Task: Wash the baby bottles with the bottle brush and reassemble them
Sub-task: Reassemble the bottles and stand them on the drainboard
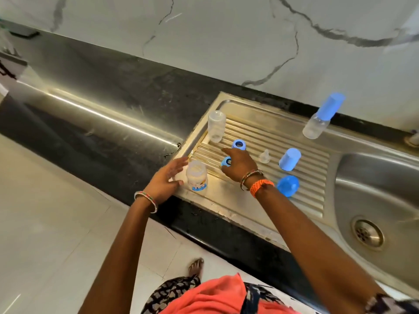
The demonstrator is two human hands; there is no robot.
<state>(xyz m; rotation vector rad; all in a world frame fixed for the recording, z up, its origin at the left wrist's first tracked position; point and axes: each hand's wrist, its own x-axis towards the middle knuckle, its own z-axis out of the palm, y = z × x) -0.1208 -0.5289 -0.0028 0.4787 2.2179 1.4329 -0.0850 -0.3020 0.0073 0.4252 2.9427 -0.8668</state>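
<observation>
On the ribbed steel drainboard (260, 141) stand an open clear bottle (216, 125) at the back left and a short open bottle with a blue label (196, 176) at the front left. My left hand (164, 180) hovers with straight fingers just left of the short bottle. My right hand (238, 164) grips a blue screw ring (226, 161); a second blue ring (238, 145) lies just behind it. A clear teat (264, 156), a blue cap (289, 159) and a blue dome cap (288, 185) sit to the right. An assembled bottle with a blue cap (323, 116) stands at the back right.
The sink basin (362, 177) with its drain (367, 232) lies at the right. A black stone counter (113, 87) stretches left of the drainboard, with a marble wall (226, 30) behind. Pale floor tiles (45, 223) lie below the counter edge.
</observation>
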